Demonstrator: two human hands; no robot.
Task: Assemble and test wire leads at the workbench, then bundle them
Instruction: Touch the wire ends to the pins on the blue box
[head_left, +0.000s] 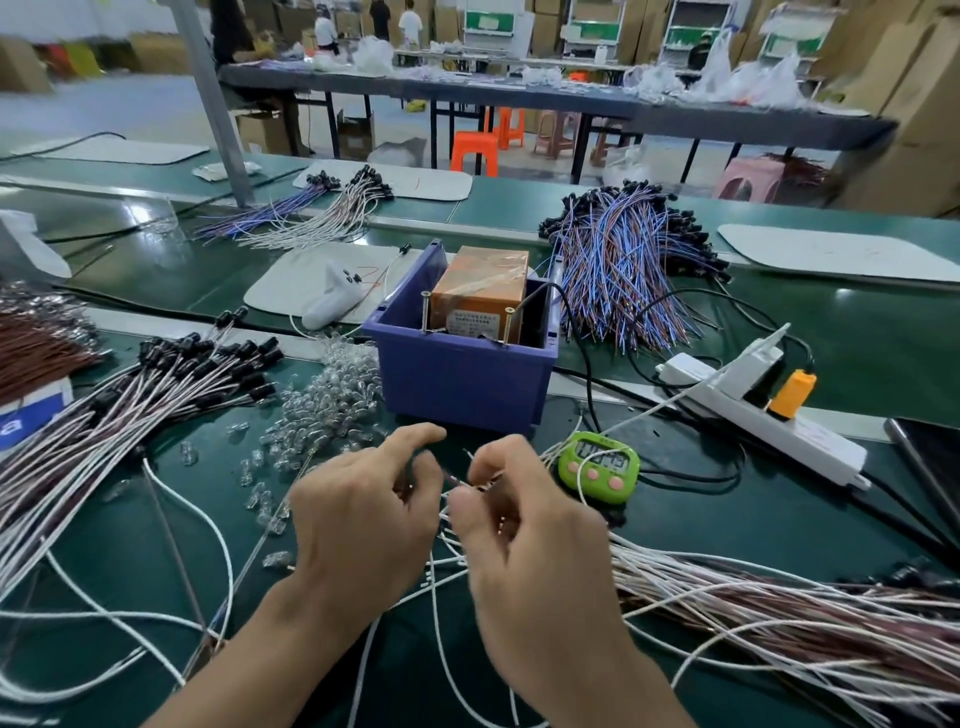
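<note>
Assembly step: thin white-and-red wire lead (457, 482) held low over the green table (769, 525), just before the blue plastic bin (457, 384).

Right hand (524, 535) pinches the lead's end between thumb and forefinger. Left hand (363, 514) curls its fingers toward the same end, but blur hides whether it grips. A heap of small clear glass bulbs (322, 410) lies near the left hand, and loose white-and-red leads (779, 618) fan out to the right. Judged: fitting stage, testing not yet reached. The next move calls for fine alignment of the wire end, then a steady carry to the orange box (480, 291) in the bin.
</note>
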